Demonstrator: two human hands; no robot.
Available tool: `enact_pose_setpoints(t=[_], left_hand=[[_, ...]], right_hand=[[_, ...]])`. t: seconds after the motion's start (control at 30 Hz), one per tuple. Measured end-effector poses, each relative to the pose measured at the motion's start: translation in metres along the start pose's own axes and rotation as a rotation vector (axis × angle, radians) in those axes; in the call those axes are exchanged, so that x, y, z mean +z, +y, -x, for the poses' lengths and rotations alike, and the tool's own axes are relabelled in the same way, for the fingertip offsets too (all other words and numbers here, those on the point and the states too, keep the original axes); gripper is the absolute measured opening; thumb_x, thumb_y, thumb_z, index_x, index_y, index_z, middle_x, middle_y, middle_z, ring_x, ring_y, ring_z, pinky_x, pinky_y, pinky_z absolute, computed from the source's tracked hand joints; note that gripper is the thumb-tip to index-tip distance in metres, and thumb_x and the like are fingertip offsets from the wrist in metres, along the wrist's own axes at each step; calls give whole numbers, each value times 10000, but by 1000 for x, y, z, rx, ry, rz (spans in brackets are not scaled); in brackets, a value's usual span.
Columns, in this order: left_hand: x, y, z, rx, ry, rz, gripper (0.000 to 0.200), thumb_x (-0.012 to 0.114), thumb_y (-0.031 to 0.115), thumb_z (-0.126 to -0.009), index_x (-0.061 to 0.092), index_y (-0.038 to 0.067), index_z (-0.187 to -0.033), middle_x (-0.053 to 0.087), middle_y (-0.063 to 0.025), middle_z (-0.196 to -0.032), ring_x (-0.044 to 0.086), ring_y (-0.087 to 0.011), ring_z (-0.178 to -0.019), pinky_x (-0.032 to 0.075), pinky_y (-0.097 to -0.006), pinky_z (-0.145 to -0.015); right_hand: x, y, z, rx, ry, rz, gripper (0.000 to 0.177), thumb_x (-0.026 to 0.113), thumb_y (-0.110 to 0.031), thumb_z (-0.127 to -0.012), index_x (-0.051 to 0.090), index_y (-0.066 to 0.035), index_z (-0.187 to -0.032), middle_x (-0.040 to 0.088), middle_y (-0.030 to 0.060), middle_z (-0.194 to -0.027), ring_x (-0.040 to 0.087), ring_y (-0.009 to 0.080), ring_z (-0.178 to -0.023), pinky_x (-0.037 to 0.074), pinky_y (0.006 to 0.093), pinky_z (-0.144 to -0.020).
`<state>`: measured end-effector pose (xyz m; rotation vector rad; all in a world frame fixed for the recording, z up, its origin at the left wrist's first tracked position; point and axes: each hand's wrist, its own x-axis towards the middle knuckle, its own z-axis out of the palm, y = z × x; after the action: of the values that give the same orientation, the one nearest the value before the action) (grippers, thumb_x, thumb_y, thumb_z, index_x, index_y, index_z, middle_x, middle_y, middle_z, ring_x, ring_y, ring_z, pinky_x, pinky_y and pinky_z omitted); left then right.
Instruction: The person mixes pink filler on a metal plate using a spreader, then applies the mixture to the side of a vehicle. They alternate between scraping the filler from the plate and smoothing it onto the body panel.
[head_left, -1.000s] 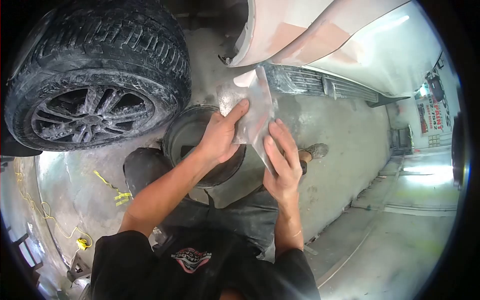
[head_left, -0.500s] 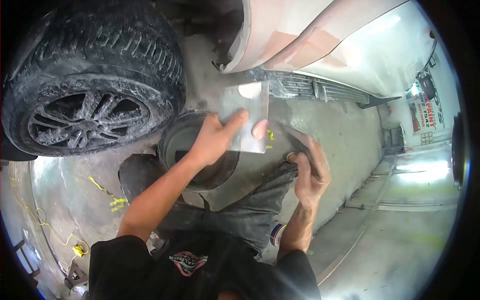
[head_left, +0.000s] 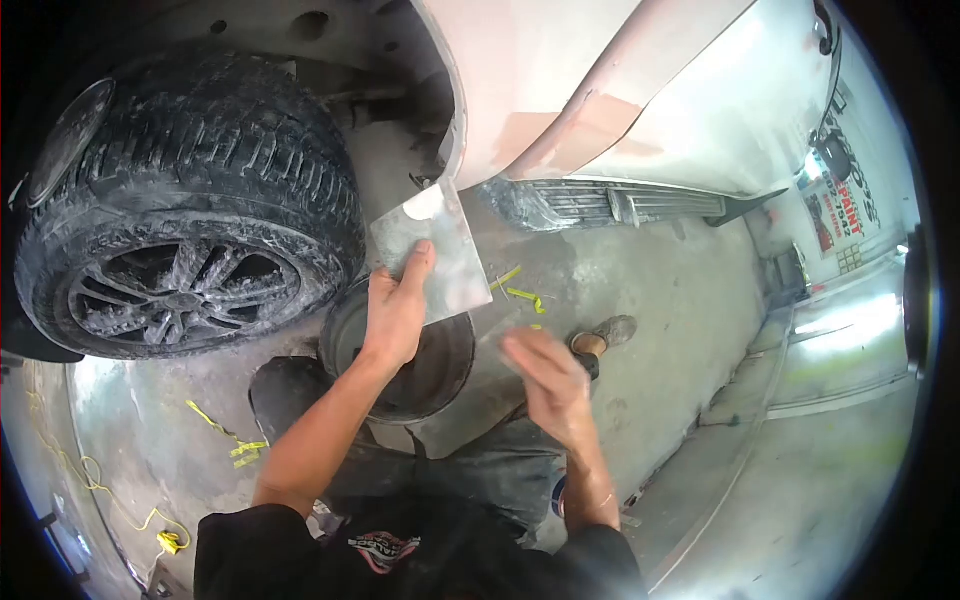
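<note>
Sheet (head_left: 455,260), pale and flat, above far side of tub (head_left: 467,358), clamped in left hand (head_left: 398,318), thumb on upper face. Right hand (head_left: 550,385) right of tub, apart from sheet, too blurred to tell open from closed. Dusty wheel (head_left: 185,300) left of tub; body panel (head_left: 690,125) beyond tub, rightward; yellow strips (head_left: 525,297) on floor either side of tub.

the right hand (head_left: 550,385), on the flat sheet (head_left: 455,265) at first, is now apart from it, blurred, nearer the body. the flat sheet has tilted and shifted left, closer to the tire (head_left: 300,170).
</note>
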<state>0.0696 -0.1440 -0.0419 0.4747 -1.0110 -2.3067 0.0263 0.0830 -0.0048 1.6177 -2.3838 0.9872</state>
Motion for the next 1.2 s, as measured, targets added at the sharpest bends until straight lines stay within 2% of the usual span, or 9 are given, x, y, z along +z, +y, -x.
enact_pose_setpoints(t=[0.13,0.2,0.23,0.37,0.47,0.57,0.67,0.77,1.2], left_hand=[[12,-13,9,-269,-74,270,360,626,234,-1017,588,-18,-1272,667,-70,-1186,647,-145,-1027,540,-309,-856],[17,-8,16,-378,-196,467,387,634,237,-1009,568,-3,-1305,666,-92,-1225,680,-180,-1049,572,-357,-916],[11,-10,13,-402,-233,435,370,626,211,-1015,563,11,-1319,657,-92,-1252,677,-186,-1069,577,-371,-920],[10,-3,16,-278,-262,418,312,621,211,-1018,609,38,-1278,680,-77,-1204,679,-185,-1069,588,-391,-904],[10,6,14,-144,-196,346,294,606,202,-1036,634,-20,-1227,676,-59,-1181,647,-115,-1025,548,-313,-867],[6,8,15,71,-101,19,246,609,210,-1039,686,-10,-1120,690,-2,-1049,598,-51,-920,497,-248,-780],[5,1,17,100,-96,-154,229,617,231,-1037,696,16,-1040,672,44,-963,548,-8,-860,438,-209,-744],[13,4,22,162,-84,-151,244,604,232,-1044,702,15,-991,655,65,-914,522,-3,-838,432,-217,-722],[10,1,20,163,-89,-178,242,592,219,-1050,699,1,-1046,673,38,-961,552,-21,-860,455,-224,-736]], right_hand=[[-1,-29,-28,-123,425,-162,574,642,194,-775,646,-62,-1288,615,204,-1308,612,427,-1188,480,507,-1039],[2,-34,-35,-182,263,-41,615,633,189,-763,612,-51,-1329,587,205,-1345,582,450,-1222,467,515,-1053],[5,-34,-39,-211,177,16,637,629,187,-757,596,-46,-1350,573,206,-1364,567,462,-1239,461,519,-1059],[0,-3,-40,40,20,223,688,607,123,-756,552,-86,-1409,498,210,-1428,495,460,-1302,430,596,-1054],[-4,18,-32,63,-103,506,657,598,94,-778,557,-91,-1406,514,190,-1420,515,448,-1278,432,602,-1041],[-5,1,-22,72,36,510,601,635,26,-807,578,-112,-1389,536,155,-1412,504,415,-1311,402,637,-1051],[7,-10,-22,17,91,569,564,651,-23,-838,584,-131,-1387,532,149,-1418,493,411,-1327,382,657,-1059],[13,-10,-23,-15,90,621,530,647,-59,-867,588,-139,-1387,518,147,-1434,488,418,-1329,376,662,-1060],[20,-4,-30,-40,16,660,511,639,-101,-844,629,-167,-1351,523,123,-1411,494,413,-1304,373,679,-1044]])
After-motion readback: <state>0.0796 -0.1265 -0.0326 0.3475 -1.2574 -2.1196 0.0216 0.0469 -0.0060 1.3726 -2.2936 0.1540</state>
